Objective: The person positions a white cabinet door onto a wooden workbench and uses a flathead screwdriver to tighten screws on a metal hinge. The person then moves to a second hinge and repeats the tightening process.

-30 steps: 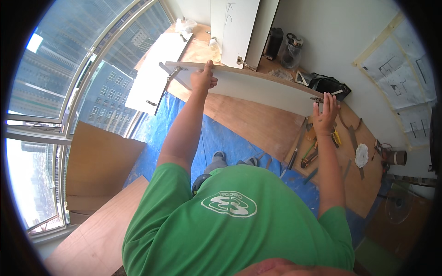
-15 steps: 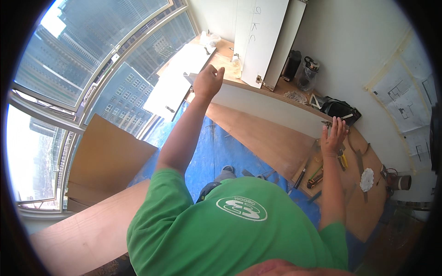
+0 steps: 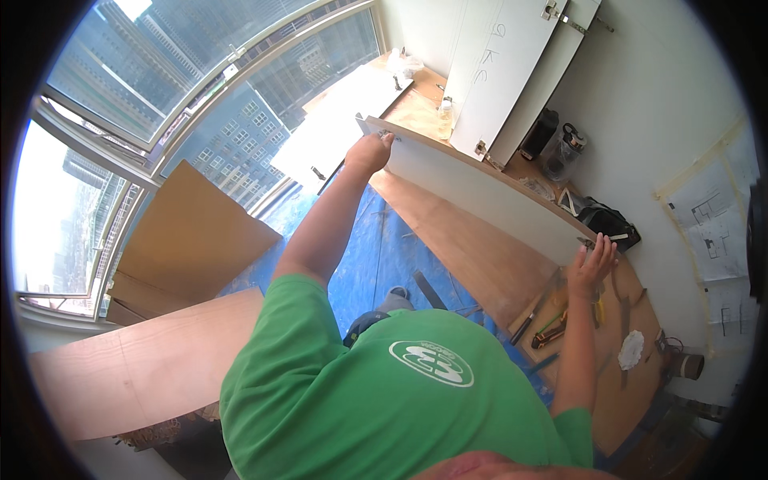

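Note:
A long white cabinet door panel (image 3: 472, 192) stands on its edge in front of me, with a metal hinge near each end. My left hand (image 3: 370, 152) is closed around its far left end, beside one hinge. At the panel's right end my right hand (image 3: 592, 266) lies with its fingers stretched and spread, close to the other hinge (image 3: 588, 243). Whether the right palm presses on the panel is hard to see. Under the panel's near side lies a brown wooden board (image 3: 464, 236).
Hand tools, among them a yellow-black cutter (image 3: 549, 332), lie on a board at the right. Tall white panels (image 3: 500, 76) lean behind, near a bottle (image 3: 566, 150) and a black bag (image 3: 602, 218). Blue sheeting (image 3: 352, 240) covers the floor. Windows line the left.
The white panel now stands higher, with its upper edge and the left hinge in sight. My left hand stays at its left end. The whole view has turned slightly.

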